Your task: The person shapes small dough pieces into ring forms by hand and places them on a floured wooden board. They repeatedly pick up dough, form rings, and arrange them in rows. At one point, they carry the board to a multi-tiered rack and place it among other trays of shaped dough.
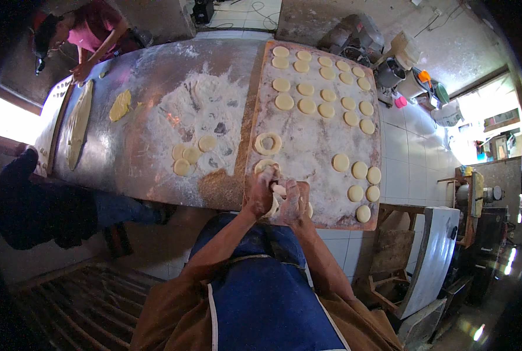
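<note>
Near the front left of a floured wooden board (313, 140), my left hand (261, 191) and my right hand (296, 203) are close together, fingers curled round a small pale piece of dough (279, 190). Its full shape is hidden by the fingers. Just beyond them lies a dough ring (268, 143) with an open centre. A second dough piece (265, 165) is partly covered by my left hand, and more dough shows below the hands. Rows of flat round dough discs (306, 106) cover the board's far half, and several more discs (359, 170) lie at its right.
To the left, a metal table (138, 158) holds spread flour (199, 111), a few dough discs (182, 167), a yellow dough lump (120, 105) and a long dough strip (79, 126). A co-worker (91, 35) leans over its far left end. A white panel (428, 263) stands at the right.
</note>
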Demonstrator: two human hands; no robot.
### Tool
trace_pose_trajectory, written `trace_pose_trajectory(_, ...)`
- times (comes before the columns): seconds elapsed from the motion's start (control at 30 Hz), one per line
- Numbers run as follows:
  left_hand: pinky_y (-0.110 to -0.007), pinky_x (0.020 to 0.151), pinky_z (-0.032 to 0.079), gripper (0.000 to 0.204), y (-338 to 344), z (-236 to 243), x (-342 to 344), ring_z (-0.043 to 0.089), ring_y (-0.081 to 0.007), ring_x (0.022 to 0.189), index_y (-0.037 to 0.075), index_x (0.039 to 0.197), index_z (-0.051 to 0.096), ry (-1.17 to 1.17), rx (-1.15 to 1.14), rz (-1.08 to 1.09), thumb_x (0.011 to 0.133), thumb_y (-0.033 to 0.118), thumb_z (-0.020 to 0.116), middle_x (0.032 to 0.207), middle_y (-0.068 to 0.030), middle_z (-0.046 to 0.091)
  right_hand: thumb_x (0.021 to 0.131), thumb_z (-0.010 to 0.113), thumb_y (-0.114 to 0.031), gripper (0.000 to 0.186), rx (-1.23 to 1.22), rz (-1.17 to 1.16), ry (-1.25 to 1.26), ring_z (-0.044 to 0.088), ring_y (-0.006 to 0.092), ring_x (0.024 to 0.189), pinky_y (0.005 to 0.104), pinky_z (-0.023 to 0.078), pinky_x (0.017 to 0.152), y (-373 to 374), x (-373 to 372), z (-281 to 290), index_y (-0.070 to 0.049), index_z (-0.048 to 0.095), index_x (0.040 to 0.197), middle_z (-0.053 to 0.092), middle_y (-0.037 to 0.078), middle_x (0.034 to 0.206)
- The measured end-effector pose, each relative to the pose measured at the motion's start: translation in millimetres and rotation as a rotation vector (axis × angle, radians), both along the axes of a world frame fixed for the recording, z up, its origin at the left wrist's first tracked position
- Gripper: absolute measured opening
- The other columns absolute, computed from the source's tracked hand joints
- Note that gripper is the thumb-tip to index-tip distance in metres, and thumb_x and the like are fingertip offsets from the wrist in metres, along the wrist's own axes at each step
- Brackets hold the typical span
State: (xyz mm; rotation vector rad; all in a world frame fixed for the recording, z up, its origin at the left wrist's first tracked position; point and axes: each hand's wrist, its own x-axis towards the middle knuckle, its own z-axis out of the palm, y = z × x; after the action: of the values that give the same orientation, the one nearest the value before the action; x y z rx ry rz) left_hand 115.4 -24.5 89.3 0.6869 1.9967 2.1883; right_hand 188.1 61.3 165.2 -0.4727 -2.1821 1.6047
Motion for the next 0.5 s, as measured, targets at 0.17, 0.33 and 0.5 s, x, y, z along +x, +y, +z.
trace_pose_trajectory(0.17, -0.037, 0.074, 0.054, 0.017, 6.2, 36.1, 7.9, 0.061, -0.0237, 0.084, 0.006, 0.106, 0.055, 0.384, -0.25, 0.117, 0.095, 0.019, 0.051, 0.093, -0.0114, 0.061, 0.095, 0.038, -0.034, 0.048, 0.046, 0.039, -0.098, 0.054, 0.036, 0.059, 0.043, 0.043, 0.055, 23.6, 17.5, -1.8, 0.004, 0.062, 0.078, 0.058, 0.02, 0.064)
trace_pose_trajectory(0.33, -0.037, 0.08, 0.052, 0.023, 14.0, -25.7, 17.0, 0.062, -0.0267, 0.089, 0.005, 0.113, 0.052, -0.285, 0.073, -0.09, 0.095, 0.018, 0.053, 0.102, -0.0152, 0.062, 0.096, 0.03, -0.046, 0.059, 0.166, -0.047, 0.102, 0.052, 0.0437, 0.057, 0.0481, 0.039, 0.054, 18.9, 17.6, 11.5, 0.0, 0.052, 0.065, 0.049, 0.02, 0.057)
trace_pose_trajectory(0.5, -0.031, 0.069, 0.046, 0.019, 26.7, 14.4, 24.5, 0.055, -0.0177, 0.072, 0.004, 0.104, 0.056, 0.493, -0.102, -0.018, 0.093, 0.02, 0.052, 0.086, -0.0075, 0.059, 0.096, 0.033, -0.047, 0.058, 0.076, 0.033, -0.051, 0.048, 0.0388, 0.052, 0.0449, 0.038, 0.05, 36.9, 35.8, 0.9, -0.001, 0.051, 0.065, 0.049, 0.018, 0.058)
